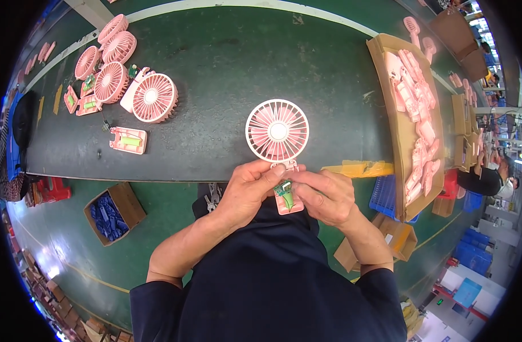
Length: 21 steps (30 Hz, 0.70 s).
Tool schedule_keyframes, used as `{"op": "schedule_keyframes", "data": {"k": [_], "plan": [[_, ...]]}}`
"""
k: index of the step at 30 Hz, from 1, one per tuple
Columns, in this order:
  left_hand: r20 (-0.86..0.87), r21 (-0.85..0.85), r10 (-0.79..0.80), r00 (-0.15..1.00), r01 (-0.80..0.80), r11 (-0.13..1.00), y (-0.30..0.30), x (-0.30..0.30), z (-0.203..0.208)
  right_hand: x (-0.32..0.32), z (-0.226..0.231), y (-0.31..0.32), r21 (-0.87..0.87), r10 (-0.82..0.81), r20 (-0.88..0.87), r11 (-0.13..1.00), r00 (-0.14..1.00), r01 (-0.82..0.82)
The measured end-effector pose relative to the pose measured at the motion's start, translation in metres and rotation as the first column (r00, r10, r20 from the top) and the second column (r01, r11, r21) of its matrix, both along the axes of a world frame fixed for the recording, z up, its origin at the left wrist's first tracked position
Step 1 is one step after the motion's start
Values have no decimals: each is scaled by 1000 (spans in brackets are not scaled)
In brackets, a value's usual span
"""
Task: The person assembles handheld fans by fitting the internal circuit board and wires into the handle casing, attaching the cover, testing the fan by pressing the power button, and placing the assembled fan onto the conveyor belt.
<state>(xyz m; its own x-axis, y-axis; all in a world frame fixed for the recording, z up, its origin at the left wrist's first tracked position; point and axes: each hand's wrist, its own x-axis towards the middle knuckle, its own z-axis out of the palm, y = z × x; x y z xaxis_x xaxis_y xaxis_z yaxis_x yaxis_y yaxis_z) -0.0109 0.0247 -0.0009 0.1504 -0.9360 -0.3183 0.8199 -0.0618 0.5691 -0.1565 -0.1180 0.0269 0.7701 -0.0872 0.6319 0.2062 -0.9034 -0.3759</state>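
Though open, fan handle (290, 209) between hands (247, 191) (329, 196)

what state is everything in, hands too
left hand, holding the fan
right hand, fingers at the handle, grip unclear
handle, open, board exposed
left fans, clustered
left shell, open, green cylinder showing
right carton, open, holding pink parts
floor box, open, holding blue parts

Fan (278, 131) smooth plastic; carton (399, 142) matt cardboard; shirt (261, 285) cloth.
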Motion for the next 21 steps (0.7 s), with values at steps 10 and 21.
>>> {"op": "schedule_keyframes", "data": {"k": [10,21], "plan": [[-94,104,-99,991,108,989,5,4,-2,0,3,4,129,-28,-232,990,972,60],[-69,79,-89,994,95,992,5,1,-11,7,13,1,119,-60,-341,987,938,107]]}}
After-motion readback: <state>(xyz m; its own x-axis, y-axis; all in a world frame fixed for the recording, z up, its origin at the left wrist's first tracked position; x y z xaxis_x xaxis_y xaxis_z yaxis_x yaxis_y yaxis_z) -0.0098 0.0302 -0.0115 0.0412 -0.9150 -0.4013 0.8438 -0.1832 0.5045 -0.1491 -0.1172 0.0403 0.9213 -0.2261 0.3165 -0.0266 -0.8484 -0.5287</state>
